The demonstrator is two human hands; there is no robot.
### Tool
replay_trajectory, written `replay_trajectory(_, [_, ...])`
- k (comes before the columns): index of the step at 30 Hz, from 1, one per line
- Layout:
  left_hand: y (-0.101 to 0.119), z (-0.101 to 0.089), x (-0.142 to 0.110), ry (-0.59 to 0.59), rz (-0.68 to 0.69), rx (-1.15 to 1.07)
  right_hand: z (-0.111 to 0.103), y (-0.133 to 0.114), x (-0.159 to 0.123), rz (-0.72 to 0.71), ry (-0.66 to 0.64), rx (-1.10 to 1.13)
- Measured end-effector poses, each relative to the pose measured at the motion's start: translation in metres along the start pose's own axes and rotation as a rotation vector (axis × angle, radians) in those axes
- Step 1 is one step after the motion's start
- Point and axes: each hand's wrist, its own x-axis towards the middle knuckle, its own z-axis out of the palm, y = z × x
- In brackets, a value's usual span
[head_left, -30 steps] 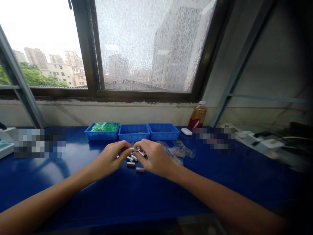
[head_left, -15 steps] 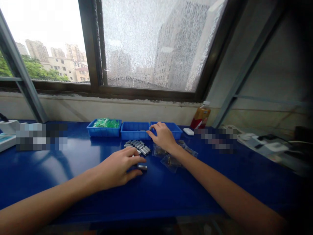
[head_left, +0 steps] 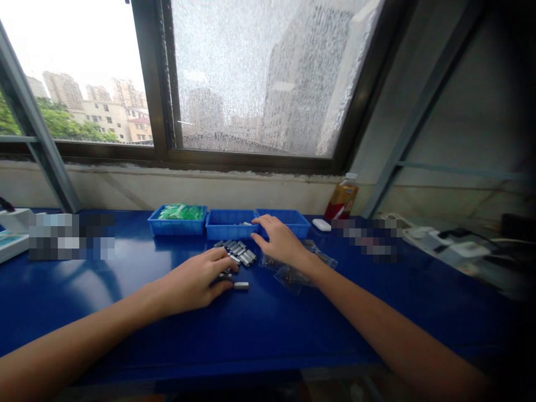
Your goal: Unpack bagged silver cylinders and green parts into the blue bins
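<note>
My left hand (head_left: 201,279) rests low over the blue table, thumb and fingers apart. Between its thumb and fingertips lies a small silver metal cylinder (head_left: 226,276); whether they touch it I cannot tell. Another metal cylinder (head_left: 242,286) lies just right of the thumb tip. Beyond the fingers is a pile of metal cylinders (head_left: 247,257). My right hand (head_left: 280,241) hovers at the front of the middle blue bin (head_left: 230,230) and the right blue bin (head_left: 298,225), fingers spread and nothing visible in them. A few small pieces (head_left: 247,224) show inside the middle bin.
Clear plastic bags (head_left: 293,276) with small parts lie beneath my right wrist. The left blue bin (head_left: 178,226) holds green pieces. At the back right are a white case (head_left: 321,225) and a drink bottle (head_left: 342,198). A window stands behind the table.
My right hand has opened, and the small piece it pinched is out of its fingers. My left hand has drawn slightly left with the thumb and fingers closer together, uncovering a cylinder.
</note>
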Motion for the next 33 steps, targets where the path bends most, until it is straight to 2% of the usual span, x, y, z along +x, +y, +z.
replay_trajectory(4, [-0.002,-0.007,-0.002,-0.065,-0.039,0.025,-0.001,-0.002,-0.004,-0.013,0.000,-0.005])
replay_trajectory(7, [0.000,-0.008,-0.001,-0.061,-0.052,0.007,-0.003,-0.011,-0.007,-0.043,0.014,0.012])
replay_trajectory(11, [-0.002,-0.005,0.002,0.082,-0.078,-0.046,-0.009,-0.035,-0.011,-0.161,-0.013,0.090])
replay_trajectory(14, [-0.006,-0.001,0.004,0.216,-0.112,-0.213,-0.013,-0.053,-0.015,-0.241,-0.053,0.134])
replay_trajectory(18, [-0.007,0.002,0.006,0.259,-0.167,-0.523,-0.013,-0.064,-0.017,-0.293,-0.053,0.111])
replay_trajectory(21, [-0.005,0.002,0.006,0.265,-0.165,-0.608,-0.012,-0.064,-0.017,-0.306,-0.034,0.096])
replay_trajectory(29, [0.001,-0.007,0.006,0.334,-0.159,-0.401,-0.014,-0.063,-0.015,-0.215,0.036,0.156])
replay_trajectory(33, [-0.001,-0.004,0.008,0.299,-0.174,-0.355,-0.015,-0.067,-0.017,-0.220,0.054,0.167])
